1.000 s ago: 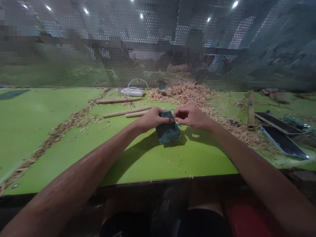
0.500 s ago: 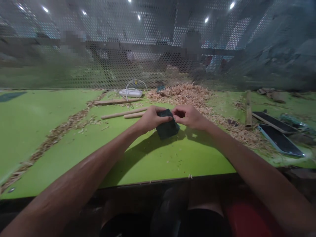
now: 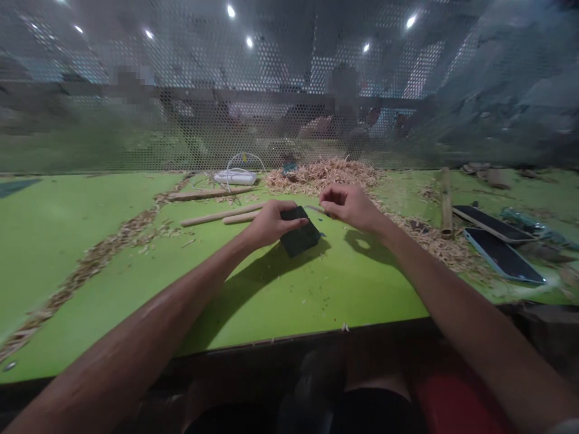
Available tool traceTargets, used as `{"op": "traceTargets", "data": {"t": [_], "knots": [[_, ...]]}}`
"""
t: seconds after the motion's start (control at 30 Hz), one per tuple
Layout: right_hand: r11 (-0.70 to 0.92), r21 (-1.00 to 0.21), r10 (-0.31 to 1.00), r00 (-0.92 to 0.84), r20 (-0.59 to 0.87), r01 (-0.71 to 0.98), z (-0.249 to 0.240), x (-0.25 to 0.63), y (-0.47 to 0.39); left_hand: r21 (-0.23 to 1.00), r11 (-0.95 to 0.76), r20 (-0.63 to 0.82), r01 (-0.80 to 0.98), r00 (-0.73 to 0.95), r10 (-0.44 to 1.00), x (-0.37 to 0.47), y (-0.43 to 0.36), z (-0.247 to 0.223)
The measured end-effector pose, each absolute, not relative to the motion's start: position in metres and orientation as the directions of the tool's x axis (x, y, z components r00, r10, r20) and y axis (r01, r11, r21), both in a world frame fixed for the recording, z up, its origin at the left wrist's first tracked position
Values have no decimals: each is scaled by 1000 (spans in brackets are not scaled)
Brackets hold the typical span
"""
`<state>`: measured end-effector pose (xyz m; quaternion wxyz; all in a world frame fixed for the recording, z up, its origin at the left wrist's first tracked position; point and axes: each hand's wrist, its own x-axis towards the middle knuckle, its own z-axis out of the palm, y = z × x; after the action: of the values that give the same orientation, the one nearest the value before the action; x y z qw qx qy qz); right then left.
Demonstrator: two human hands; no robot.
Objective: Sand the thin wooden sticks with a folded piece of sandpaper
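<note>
My left hand (image 3: 274,224) is closed on a dark green-black block (image 3: 300,239), thumb across its upper face and fingers behind it. The block is tilted just over the green table top (image 3: 280,307). To its right my right hand (image 3: 347,205) is pinched, apart from the block. A thin greyish strip (image 3: 316,210) sticks out from its fingertips toward the block; its kind is too small to tell. Beyond my left hand lie two round wooden sticks (image 3: 217,214), partly hidden by that hand.
Wood shavings (image 3: 335,172) are heaped at the back and trail right. A white power strip (image 3: 235,177) with a cable and a flat wooden piece (image 3: 210,194) lie back left. Two phones (image 3: 504,256) and a bamboo piece (image 3: 446,205) lie right. A perforated screen (image 3: 271,114) stands behind.
My right hand has drawn away from the block, up and slightly right, and the thin strip now shows at its fingertips. My left hand keeps its hold on the block. The view has shifted slightly.
</note>
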<state>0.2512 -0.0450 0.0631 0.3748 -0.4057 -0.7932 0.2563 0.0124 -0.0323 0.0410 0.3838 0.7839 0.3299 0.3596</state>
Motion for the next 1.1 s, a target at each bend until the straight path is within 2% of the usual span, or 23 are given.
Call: {"op": "traceTargets", "data": {"t": [0.13, 0.37, 1.1], "knots": [[511, -771, 808, -518, 281, 379, 62, 242, -50, 824, -511, 320, 244, 543, 776, 11, -31, 41], [452, -805, 821, -532, 207, 384, 59, 241, -49, 813, -541, 355, 215, 554, 753, 16, -35, 41], [452, -792, 841, -493, 225, 410, 56, 237, -51, 801, -563, 371, 205, 568, 734, 17, -37, 42]]}}
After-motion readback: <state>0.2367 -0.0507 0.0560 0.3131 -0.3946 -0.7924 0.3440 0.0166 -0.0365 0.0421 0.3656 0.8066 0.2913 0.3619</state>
